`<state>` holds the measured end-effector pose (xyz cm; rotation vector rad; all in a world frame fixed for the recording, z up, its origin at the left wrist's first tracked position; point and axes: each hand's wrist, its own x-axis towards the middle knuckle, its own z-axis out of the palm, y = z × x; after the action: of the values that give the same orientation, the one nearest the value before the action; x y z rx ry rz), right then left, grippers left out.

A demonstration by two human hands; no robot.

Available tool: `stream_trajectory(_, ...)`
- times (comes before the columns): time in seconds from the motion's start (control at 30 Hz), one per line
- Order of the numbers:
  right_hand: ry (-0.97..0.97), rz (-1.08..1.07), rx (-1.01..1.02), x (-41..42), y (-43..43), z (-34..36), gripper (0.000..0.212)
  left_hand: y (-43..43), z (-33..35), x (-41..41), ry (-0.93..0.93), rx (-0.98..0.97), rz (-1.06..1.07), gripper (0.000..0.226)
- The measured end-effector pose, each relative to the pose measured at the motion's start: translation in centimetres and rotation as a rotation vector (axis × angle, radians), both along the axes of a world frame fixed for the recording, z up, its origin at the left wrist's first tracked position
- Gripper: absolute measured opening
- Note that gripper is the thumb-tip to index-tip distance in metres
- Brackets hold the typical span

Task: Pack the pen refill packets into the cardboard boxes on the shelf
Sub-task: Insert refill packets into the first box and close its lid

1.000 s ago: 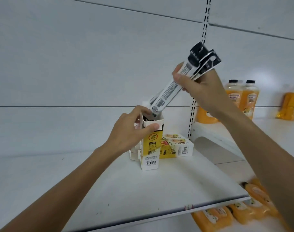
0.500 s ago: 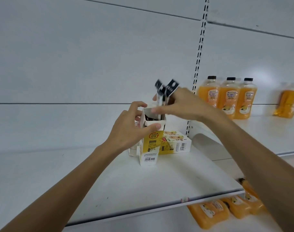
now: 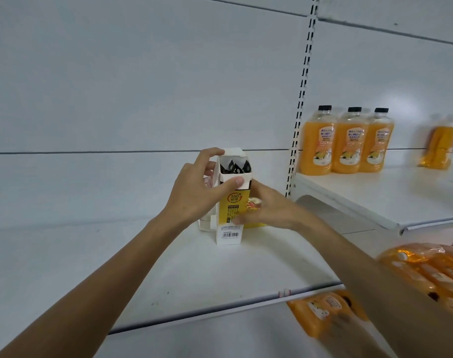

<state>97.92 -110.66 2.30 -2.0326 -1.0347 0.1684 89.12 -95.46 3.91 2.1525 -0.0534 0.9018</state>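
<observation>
A tall yellow and white cardboard box (image 3: 229, 228) stands upright on the white shelf (image 3: 168, 275) with its top flaps open. Black tops of the pen refill packets (image 3: 235, 167) show inside its mouth. My left hand (image 3: 202, 188) grips the box near its top, thumb on the front wall and fingers on the left side. My right hand (image 3: 265, 208) holds the box's right side lower down, fingers against the front corner. A second yellow box (image 3: 254, 204) lies behind, mostly hidden by my right hand. A small white box (image 3: 204, 224) peeks out at the left.
Three orange juice bottles (image 3: 345, 142) stand on a higher shelf (image 3: 375, 200) to the right, with another blurred one (image 3: 439, 140) further right. Orange packs (image 3: 427, 270) fill the lower right, and more (image 3: 321, 308) lie below the shelf edge. A slotted upright (image 3: 301, 94) divides the wall.
The packets have dropped fully into the box. My right hand let go of them and moved down to the box's right side. My left hand keeps its grip.
</observation>
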Motion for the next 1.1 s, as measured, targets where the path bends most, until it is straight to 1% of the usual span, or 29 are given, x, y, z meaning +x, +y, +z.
stream_trajectory(0.07,0.020,-0.035,0.042,0.2,0.4,-1.0,0.061,-0.2,-0.1,0.0,-0.023,-0.004,-0.003,0.056)
stream_trajectory(0.13,-0.006,-0.092,0.065,0.3,0.2,-0.9,0.059,-0.2,-0.2,-0.1,-0.048,-0.052,-0.032,0.058)
stream_trajectory(0.2,-0.054,-0.150,0.078,0.6,-0.3,-0.6,0.055,-0.1,-0.7,0.0,-0.078,-0.161,-0.059,0.068)
stream_trajectory(0.27,-0.098,-0.182,0.076,0.7,-0.9,-0.3,0.051,0.0,-1.5,0.4,-0.077,-0.263,-0.035,0.078)
stream_trajectory(0.37,-0.114,-0.197,0.041,1.1,-1.3,-0.5,0.049,-0.3,-3.3,1.3,-0.074,-0.318,0.015,0.079)
stream_trajectory(0.43,-0.119,-0.225,0.057,1.6,-1.7,-0.9,0.048,-0.5,-4.1,1.7,-0.084,-0.352,0.043,0.077)
stream_trajectory(0.5,-0.129,-0.252,0.067,2.1,-2.1,-1.1,0.047,-0.6,-4.5,1.9,-0.083,-0.359,0.064,0.078)
stream_trajectory(0.63,-0.104,-0.307,0.138,2.8,-3.1,-1.3,0.046,-0.7,-5.1,2.6,-0.095,-0.290,0.150,0.078)
stream_trajectory(0.73,-0.080,-0.355,0.215,3.4,-3.8,-1.2,0.045,-0.9,-5.8,3.5,-0.061,-0.157,0.186,0.060)
stream_trajectory(0.83,-0.094,-0.382,0.225,3.6,-4.5,-1.2,0.047,-1.3,-6.5,4.4,-0.002,0.088,0.121,0.041)
stream_trajectory(0.93,-0.087,-0.399,0.250,3.7,-5.0,-1.4,0.046,-1.7,-6.8,5.5,0.041,0.327,0.034,0.029)
stream_trajectory(1.0,-0.089,-0.419,0.270,4.0,-5.4,-1.7,0.043,-2.0,-6.9,6.5,0.055,0.479,0.031,0.029)
stream_trajectory(1.07,-0.096,-0.435,0.278,4.1,-5.8,-1.7,0.039,-2.3,-7.2,7.9,0.103,0.640,0.057,0.037)
stream_trajectory(1.1,-0.102,-0.438,0.274,4.1,-6.0,-1.7,0.037,-2.5,-7.4,8.4,0.155,0.723,0.088,0.043)
